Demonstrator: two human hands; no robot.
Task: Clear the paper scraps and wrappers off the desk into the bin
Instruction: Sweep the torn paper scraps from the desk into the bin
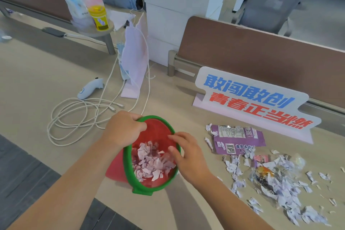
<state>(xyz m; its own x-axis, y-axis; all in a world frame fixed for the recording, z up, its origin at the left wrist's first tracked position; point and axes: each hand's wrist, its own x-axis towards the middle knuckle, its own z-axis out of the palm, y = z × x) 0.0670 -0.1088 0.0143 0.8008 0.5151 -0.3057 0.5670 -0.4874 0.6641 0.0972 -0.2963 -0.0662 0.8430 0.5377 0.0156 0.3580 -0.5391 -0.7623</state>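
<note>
Your left hand [124,129] grips the rim of the red bin [142,189] near the desk's [37,80] front edge; your right hand [188,153] hangs over it, fingers loose, holding nothing visible. Some scraps [151,162] are binned, but the purple wrapper [237,140] and most loose paper [285,188] remain on the desk

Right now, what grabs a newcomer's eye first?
The green-rimmed red bin at centre holds paper scraps; the left hand grips its rim, the right hand hangs open over it. To its right, torn scraps and a purple wrapper litter the desk, before a blue-and-red sign.
</note>
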